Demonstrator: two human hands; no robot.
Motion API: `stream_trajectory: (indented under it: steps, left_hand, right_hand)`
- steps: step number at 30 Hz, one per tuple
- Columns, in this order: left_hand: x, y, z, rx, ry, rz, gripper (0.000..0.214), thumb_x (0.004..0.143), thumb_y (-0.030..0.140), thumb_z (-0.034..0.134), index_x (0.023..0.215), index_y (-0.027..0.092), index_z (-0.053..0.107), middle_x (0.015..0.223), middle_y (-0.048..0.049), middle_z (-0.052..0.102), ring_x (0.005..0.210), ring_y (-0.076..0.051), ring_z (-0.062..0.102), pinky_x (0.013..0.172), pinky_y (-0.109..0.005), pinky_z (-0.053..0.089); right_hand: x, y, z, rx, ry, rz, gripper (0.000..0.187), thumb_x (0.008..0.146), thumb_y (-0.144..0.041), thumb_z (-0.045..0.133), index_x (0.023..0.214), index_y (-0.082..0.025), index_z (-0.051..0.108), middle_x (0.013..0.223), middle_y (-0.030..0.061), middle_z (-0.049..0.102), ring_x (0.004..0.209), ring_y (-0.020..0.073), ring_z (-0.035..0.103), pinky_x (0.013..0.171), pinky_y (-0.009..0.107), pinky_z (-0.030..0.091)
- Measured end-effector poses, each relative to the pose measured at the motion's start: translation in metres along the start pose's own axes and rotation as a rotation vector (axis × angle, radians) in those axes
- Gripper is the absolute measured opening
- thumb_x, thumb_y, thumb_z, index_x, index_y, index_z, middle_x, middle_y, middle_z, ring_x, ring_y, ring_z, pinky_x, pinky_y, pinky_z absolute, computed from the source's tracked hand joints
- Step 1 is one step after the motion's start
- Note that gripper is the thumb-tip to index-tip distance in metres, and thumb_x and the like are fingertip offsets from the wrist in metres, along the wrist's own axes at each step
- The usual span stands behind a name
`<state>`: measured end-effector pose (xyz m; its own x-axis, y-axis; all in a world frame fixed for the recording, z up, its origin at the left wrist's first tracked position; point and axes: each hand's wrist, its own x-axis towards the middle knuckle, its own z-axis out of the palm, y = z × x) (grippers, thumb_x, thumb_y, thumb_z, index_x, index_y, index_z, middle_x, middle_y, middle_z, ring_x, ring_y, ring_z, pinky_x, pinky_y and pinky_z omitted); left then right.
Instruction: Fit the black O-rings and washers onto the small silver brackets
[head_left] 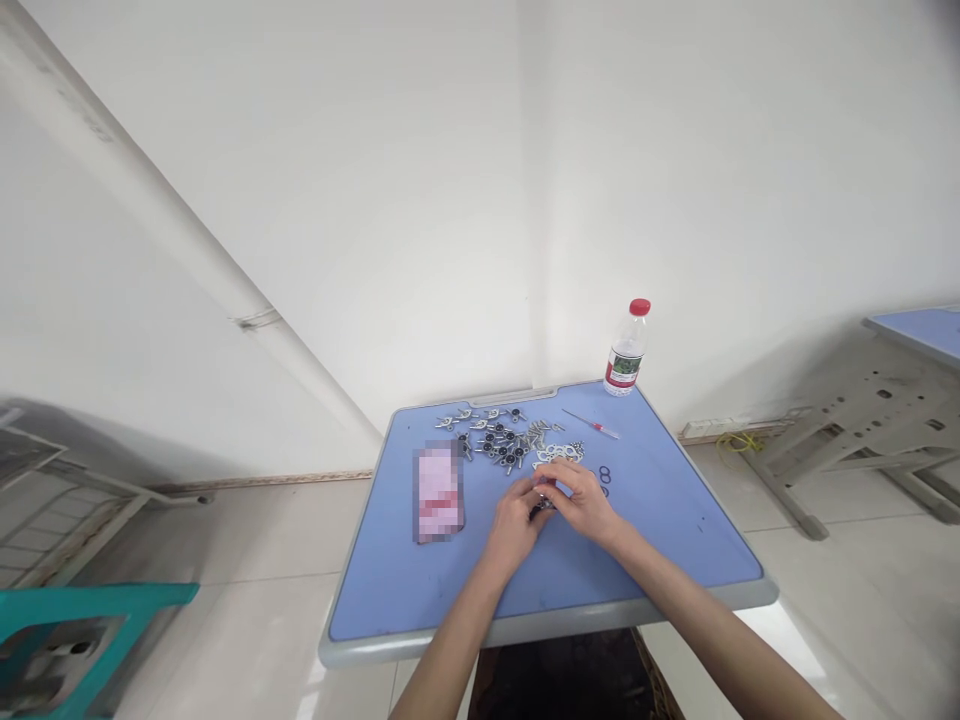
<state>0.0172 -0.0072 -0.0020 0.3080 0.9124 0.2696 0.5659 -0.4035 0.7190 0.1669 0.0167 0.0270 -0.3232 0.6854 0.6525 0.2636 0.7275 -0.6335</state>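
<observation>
My left hand [514,522] and my right hand [583,502] meet over the front middle of a blue desk. Their fingers are closed round a small metal part [543,504] with a dark bit, mostly hidden by the fingertips. Just beyond my hands lie flat silvery ring-shaped pieces [556,454]. Behind and left of these spreads a pile of metal fittings with black discs [504,448]; several lighter fittings [480,424] lie at its back. Black rings [604,473] rest right of my right hand.
A slim screwdriver [600,428] lies at the back right, near a red-capped water bottle [624,368]. A blurred pink phone-like rectangle [439,495] is on the left of the desk [675,540]. A teal stool [97,600] stands at lower left, another desk [922,330] at right.
</observation>
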Motion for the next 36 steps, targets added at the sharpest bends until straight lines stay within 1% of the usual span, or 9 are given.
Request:
stream_trajectory:
  steps: [3,5,9,11,17,24,29,34,36]
  left_hand:
    - [-0.001,0.000,0.000,0.016,0.000,0.004,0.012,0.087,0.019,0.059,0.093,0.020,0.070,0.103,-0.0067,0.064,0.096,-0.021,0.060,0.083,-0.034,0.049]
    - [-0.001,-0.001,0.000,0.032,-0.007,0.005,0.012,0.087,0.019,0.060,0.094,0.020,0.070,0.101,-0.0064,0.064,0.096,-0.022,0.060,0.084,-0.034,0.048]
    - [-0.001,0.000,-0.003,0.052,-0.029,-0.021,0.016,0.084,0.017,0.063,0.097,0.021,0.071,0.092,-0.0047,0.063,0.090,-0.021,0.060,0.081,-0.033,0.048]
    - [-0.001,0.001,-0.004,0.054,-0.032,-0.026,0.017,0.083,0.017,0.064,0.098,0.021,0.071,0.090,-0.0041,0.063,0.088,-0.020,0.060,0.079,-0.032,0.048]
    - [0.000,0.003,-0.003,0.052,-0.014,-0.022,0.018,0.082,0.015,0.063,0.097,0.021,0.071,0.090,-0.0040,0.062,0.088,-0.020,0.059,0.078,-0.031,0.048]
    - [-0.001,0.004,-0.003,0.057,-0.015,-0.026,0.019,0.081,0.014,0.063,0.097,0.022,0.071,0.090,-0.0036,0.061,0.087,-0.019,0.059,0.078,-0.031,0.048]
    - [0.000,0.004,-0.003,0.065,-0.019,-0.028,0.018,0.082,0.013,0.062,0.096,0.022,0.071,0.089,-0.0036,0.061,0.087,-0.019,0.059,0.078,-0.031,0.047]
    - [0.000,0.003,-0.002,0.050,-0.021,-0.036,0.019,0.081,0.013,0.063,0.096,0.021,0.071,0.091,-0.0040,0.062,0.089,-0.019,0.060,0.081,-0.032,0.048]
    - [-0.001,0.003,-0.002,0.048,-0.025,-0.039,0.019,0.082,0.014,0.062,0.097,0.022,0.071,0.092,-0.0042,0.062,0.090,-0.019,0.060,0.082,-0.032,0.048]
  right_hand:
    - [-0.002,0.002,0.002,0.014,0.002,0.008,0.015,0.095,-0.026,0.049,0.095,-0.022,0.064,0.078,0.0035,0.064,0.071,0.0173,0.059,0.066,0.031,0.050]
    - [-0.003,0.006,0.001,0.053,0.022,0.049,0.012,0.093,-0.027,0.053,0.094,-0.021,0.064,0.078,0.0031,0.065,0.071,0.0169,0.061,0.067,0.030,0.051]
    - [-0.007,0.019,-0.011,0.118,0.165,0.180,0.013,0.090,-0.031,0.059,0.097,-0.021,0.064,0.086,0.0034,0.068,0.073,0.0166,0.064,0.068,0.030,0.055]
    - [-0.008,0.023,-0.016,0.100,0.188,0.182,0.014,0.091,-0.031,0.058,0.099,-0.022,0.064,0.089,0.0036,0.068,0.075,0.0167,0.064,0.069,0.031,0.055]
    - [-0.007,0.021,-0.017,0.041,0.055,0.083,0.012,0.093,-0.025,0.054,0.100,-0.022,0.063,0.087,0.0039,0.068,0.076,0.0168,0.062,0.071,0.031,0.051]
    - [-0.007,0.022,-0.017,0.007,0.038,0.091,0.011,0.094,-0.024,0.053,0.100,-0.022,0.062,0.088,0.0043,0.067,0.078,0.0172,0.061,0.073,0.031,0.049]
    - [-0.005,0.021,-0.019,0.011,0.021,0.063,0.012,0.094,-0.023,0.052,0.100,-0.023,0.063,0.084,0.0033,0.066,0.076,0.0172,0.061,0.072,0.030,0.049]
    - [-0.003,0.019,-0.023,0.048,-0.082,0.021,0.017,0.096,-0.024,0.049,0.105,-0.023,0.063,0.087,0.0037,0.069,0.079,0.0176,0.062,0.074,0.031,0.049]
    - [-0.002,0.019,-0.024,0.045,-0.095,0.031,0.016,0.096,-0.026,0.049,0.103,-0.023,0.063,0.087,0.0040,0.069,0.078,0.0177,0.061,0.074,0.031,0.049]
